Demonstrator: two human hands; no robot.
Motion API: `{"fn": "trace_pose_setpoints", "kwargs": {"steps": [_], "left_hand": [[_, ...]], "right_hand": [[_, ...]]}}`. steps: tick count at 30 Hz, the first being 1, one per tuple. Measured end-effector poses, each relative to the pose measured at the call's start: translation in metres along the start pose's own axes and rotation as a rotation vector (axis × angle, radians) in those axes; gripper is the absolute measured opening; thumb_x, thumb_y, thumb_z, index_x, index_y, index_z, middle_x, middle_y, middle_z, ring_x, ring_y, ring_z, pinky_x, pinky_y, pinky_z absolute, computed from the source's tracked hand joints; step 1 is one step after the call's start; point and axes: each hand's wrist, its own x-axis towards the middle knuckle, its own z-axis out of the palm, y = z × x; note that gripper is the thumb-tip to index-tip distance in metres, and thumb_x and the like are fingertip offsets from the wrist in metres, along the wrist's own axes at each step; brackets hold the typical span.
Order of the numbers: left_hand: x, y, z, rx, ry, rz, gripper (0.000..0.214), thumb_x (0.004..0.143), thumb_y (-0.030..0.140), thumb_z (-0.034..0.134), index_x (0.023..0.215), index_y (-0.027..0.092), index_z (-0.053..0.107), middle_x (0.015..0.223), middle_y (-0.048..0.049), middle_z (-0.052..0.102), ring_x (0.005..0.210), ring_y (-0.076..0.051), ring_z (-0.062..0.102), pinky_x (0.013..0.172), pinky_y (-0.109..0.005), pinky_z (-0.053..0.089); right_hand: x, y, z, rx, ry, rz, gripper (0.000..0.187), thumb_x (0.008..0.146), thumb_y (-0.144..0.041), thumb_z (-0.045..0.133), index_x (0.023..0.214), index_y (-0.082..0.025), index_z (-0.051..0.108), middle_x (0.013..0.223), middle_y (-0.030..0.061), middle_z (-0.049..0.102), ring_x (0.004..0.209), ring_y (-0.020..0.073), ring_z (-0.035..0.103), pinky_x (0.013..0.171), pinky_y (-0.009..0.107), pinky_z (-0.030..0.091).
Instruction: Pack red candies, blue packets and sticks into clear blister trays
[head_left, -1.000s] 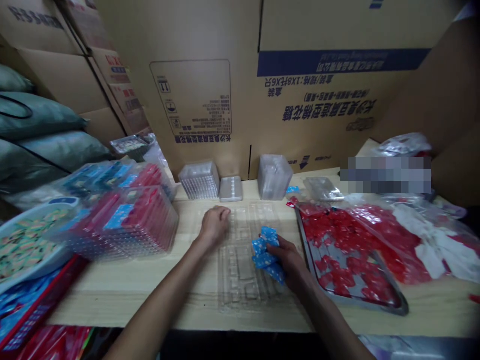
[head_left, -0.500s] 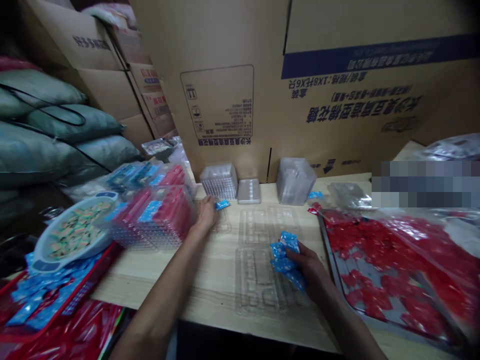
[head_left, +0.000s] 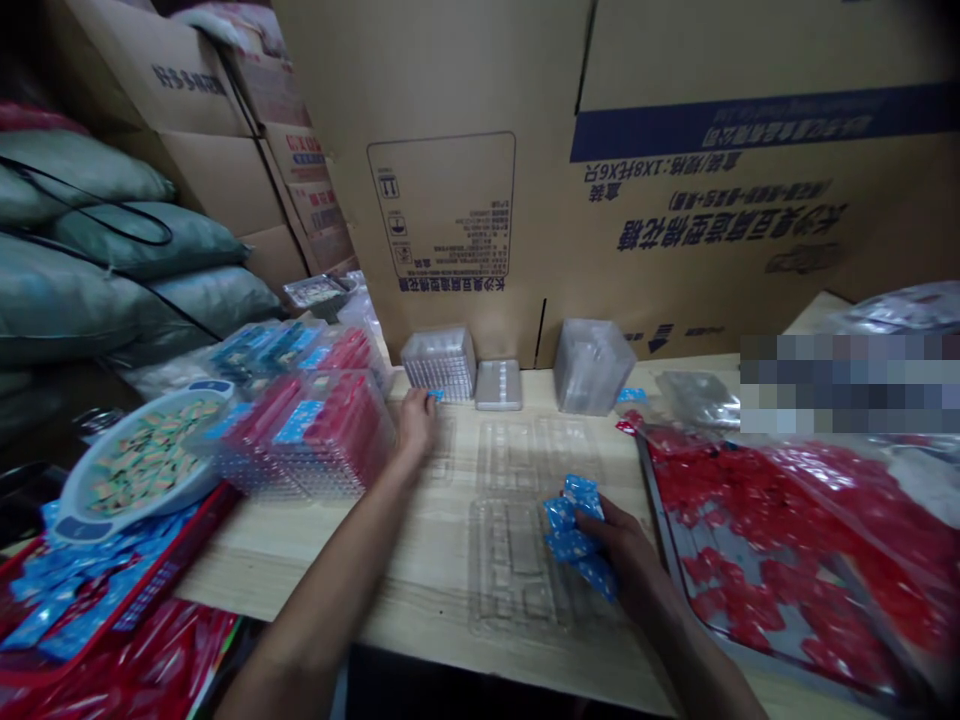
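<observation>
My right hand (head_left: 626,540) is closed around several small blue packets (head_left: 574,540), fanned out beyond the fingers above clear plastic trays. My left hand (head_left: 416,425) reaches to the back left of the table, its fingers closed at a blue packet (head_left: 435,396) that shows only in part. Beneath that hand lies a clear tray (head_left: 444,455), partly covered by it. Flat on the wood in front of me rest more clear compartment trays: a near one (head_left: 517,565) and a farther one (head_left: 506,455). No contents show in them.
Stacked filled packs (head_left: 330,430) stand left, beside a pale blue basin (head_left: 75,500) of small wrapped pieces and a red basket (head_left: 202,545) of blue packets. Clear stacks (head_left: 592,365) line the back against a big carton (head_left: 450,80). A metal tray (head_left: 675,570) of red packets lies right.
The blue packet at my left fingertips has shifted left and slightly back, and less of it shows. My right hand, with its packets, has come slightly nearer.
</observation>
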Motion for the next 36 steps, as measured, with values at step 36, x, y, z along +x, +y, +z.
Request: {"fn": "trace_pose_setpoints", "kwargs": {"steps": [36], "left_hand": [[-0.037,0.125,0.027,-0.742,-0.146,-0.175,0.017,0.076,0.031,0.064,0.084,0.016,0.068,0.071,-0.0023,0.064,0.072,-0.018,0.060,0.064,-0.026,0.046]], "right_hand": [[-0.012,-0.005,0.013,-0.014,-0.148,0.009,0.033,0.055,-0.036,0.079,0.079,-0.018,0.067,0.063,-0.0017,0.062,0.057,0.0142,0.054,0.056,0.026,0.043]]}}
